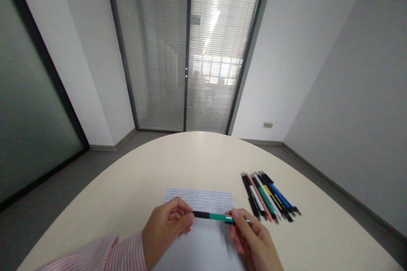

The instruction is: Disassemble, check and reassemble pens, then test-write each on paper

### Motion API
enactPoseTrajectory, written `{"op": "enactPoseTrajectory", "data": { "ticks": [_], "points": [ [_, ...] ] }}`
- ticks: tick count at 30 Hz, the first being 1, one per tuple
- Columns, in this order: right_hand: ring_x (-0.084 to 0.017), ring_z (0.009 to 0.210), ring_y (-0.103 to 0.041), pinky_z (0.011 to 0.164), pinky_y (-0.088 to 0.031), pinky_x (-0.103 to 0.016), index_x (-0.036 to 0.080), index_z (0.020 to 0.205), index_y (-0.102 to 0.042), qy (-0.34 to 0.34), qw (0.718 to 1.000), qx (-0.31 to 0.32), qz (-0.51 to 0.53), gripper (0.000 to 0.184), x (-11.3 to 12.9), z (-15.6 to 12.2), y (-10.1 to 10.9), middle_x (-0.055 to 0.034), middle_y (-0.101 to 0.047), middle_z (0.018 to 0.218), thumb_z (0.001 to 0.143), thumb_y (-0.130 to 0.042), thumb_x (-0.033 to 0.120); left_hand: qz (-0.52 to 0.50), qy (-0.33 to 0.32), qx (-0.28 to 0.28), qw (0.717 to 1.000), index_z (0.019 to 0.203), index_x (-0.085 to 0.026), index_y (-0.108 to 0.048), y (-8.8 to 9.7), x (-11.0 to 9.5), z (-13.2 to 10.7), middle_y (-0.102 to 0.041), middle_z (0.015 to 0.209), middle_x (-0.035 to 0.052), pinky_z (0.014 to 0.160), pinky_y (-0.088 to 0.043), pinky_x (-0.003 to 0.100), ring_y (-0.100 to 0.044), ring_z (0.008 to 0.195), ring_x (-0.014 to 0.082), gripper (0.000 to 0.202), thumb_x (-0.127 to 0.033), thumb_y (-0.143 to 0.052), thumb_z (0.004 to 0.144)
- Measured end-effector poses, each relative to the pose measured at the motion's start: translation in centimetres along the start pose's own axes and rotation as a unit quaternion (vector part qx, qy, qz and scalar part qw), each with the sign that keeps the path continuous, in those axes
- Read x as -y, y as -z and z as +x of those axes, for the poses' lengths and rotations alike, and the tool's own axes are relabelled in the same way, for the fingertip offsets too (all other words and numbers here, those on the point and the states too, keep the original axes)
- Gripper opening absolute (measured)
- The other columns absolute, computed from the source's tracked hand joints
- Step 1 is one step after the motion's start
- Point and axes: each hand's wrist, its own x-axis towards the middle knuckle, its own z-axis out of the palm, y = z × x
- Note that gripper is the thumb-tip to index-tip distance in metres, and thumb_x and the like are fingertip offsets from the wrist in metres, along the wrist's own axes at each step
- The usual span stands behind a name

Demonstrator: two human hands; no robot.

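Note:
Both of my hands hold a green and black pen [211, 216] level above a sheet of paper [199, 200]. My left hand [165, 230] grips its black end between the thumb and fingers. My right hand [251, 237] pinches the green part near the silver tip end. The sheet has lines of small text on its far part, and my hands hide part of it. To the right of my right hand lies a fanned bunch of several pens [269, 197] in black, pink, white, green, yellow and blue. A pink striped sleeve [108, 254] covers my left forearm.
The paper and pens lie on a cream oval table [203, 148] whose curved edge runs around them. Beyond it is a grey floor, a glass door with blinds [186, 51], a dark-framed glass panel [34, 93] at the left, and a wall plate [268, 125].

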Motion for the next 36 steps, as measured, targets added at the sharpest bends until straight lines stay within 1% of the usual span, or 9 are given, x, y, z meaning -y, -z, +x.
{"op": "enactPoseTrajectory", "data": {
  "ticks": [4,7,9,13,19,22,25,32,36],
  "points": [
    [-0.003,0.038,-0.035,0.040,-0.024,-0.017,0.013,0.067,-0.061,-0.021,0.999,0.006,0.038,0.042,0.25,-0.24,-0.15,0.0015,-0.055,0.048,0.068,-0.072,0.054,-0.007,-0.001,0.017,1.000,0.074,-0.014,-0.058,0.05,-0.17,-0.14,-0.062,0.056,0.0015,0.049,-0.043,0.023,-0.058,0.051,0.0139,0.031,-0.043,-0.069,0.069],
    [-0.005,0.041,-0.038,0.041,-0.027,-0.017,0.015,0.082,-0.064,-0.020,0.999,-0.002,0.045,0.040,0.31,-0.39,-0.10,0.0012,-0.058,0.051,0.066,-0.075,0.050,-0.025,-0.020,0.018,0.999,0.078,-0.014,-0.059,0.11,-0.05,-0.18,-0.063,0.061,0.0014,0.055,-0.046,0.024,-0.060,0.057,0.0146,0.028,-0.039,-0.070,0.070],
    [-0.007,0.044,-0.041,0.043,-0.030,-0.017,0.016,0.086,-0.064,-0.020,0.999,-0.007,0.047,0.040,0.27,-0.46,-0.01,0.0005,-0.060,0.054,0.066,-0.076,0.048,-0.034,-0.028,0.016,0.999,0.081,-0.014,-0.059,0.18,0.09,-0.18,-0.064,0.065,0.0024,0.060,-0.048,0.025,-0.062,0.062,0.0153,0.027,-0.036,-0.070,0.071],
    [-0.009,0.050,-0.045,0.046,-0.034,-0.018,0.015,0.077,-0.065,-0.026,0.999,-0.002,0.046,0.036,0.29,-0.61,0.04,-0.0010,-0.061,0.058,0.066,-0.076,0.047,-0.029,-0.032,0.022,0.999,0.085,-0.014,-0.059,0.27,0.20,-0.23,-0.065,0.071,0.0038,0.065,-0.049,0.026,-0.063,0.070,0.0169,0.026,-0.035,-0.068,0.074],
    [-0.006,0.046,-0.038,0.043,-0.027,-0.017,0.014,0.076,-0.064,-0.018,0.999,0.008,0.044,0.036,0.49,-0.75,-0.04,0.0004,-0.058,0.056,0.068,-0.074,0.047,-0.008,-0.070,0.006,0.997,0.089,-0.016,-0.059,0.37,0.02,-0.46,-0.067,0.080,0.0049,0.070,-0.051,0.026,-0.066,0.076,0.0171,0.019,-0.032,-0.063,0.079],
    [-0.006,0.045,-0.039,0.043,-0.027,-0.017,0.015,0.077,-0.064,-0.023,0.998,0.002,0.054,0.037,0.53,-0.68,-0.03,0.0004,-0.058,0.055,0.068,-0.074,0.049,0.001,-0.078,0.011,0.997,0.086,-0.016,-0.059,0.40,0.01,-0.53,-0.067,0.076,0.0043,0.068,-0.051,0.025,-0.066,0.073,0.0169,0.016,-0.030,-0.062,0.080],
    [-0.006,0.045,-0.038,0.044,-0.026,-0.017,0.015,0.072,-0.062,-0.024,0.998,0.012,0.050,0.036,0.53,-0.58,0.06,0.0016,-0.056,0.053,0.068,-0.075,0.048,0.023,-0.088,0.008,0.996,0.085,-0.016,-0.059,0.37,0.00,-0.61,-0.066,0.071,0.0035,0.065,-0.051,0.024,-0.065,0.069,0.0165,0.014,-0.029,-0.061,0.080],
    [-0.003,0.044,-0.032,0.044,-0.020,-0.018,0.014,0.066,-0.056,-0.006,0.999,0.037,0.015,0.036,0.46,-0.24,0.43,0.0038,-0.054,0.053,0.073,-0.071,0.046,0.132,-0.144,-0.021,0.980,0.084,-0.018,-0.059,0.17,0.07,-0.72,-0.062,0.064,-0.0004,0.059,-0.048,0.022,-0.060,0.060,0.0143,0.010,-0.026,-0.054,0.084],
    [-0.003,0.043,-0.031,0.044,-0.018,-0.019,0.014,0.065,-0.053,-0.001,0.999,0.038,-0.009,0.038,0.32,0.08,0.65,0.0045,-0.052,0.052,0.074,-0.069,0.048,0.171,-0.167,-0.024,0.971,0.083,-0.020,-0.055,-0.16,0.41,-0.95,-0.058,0.059,-0.0028,0.055,-0.043,0.021,-0.055,0.054,0.0133,0.011,-0.027,-0.048,0.088]
  ]
}}
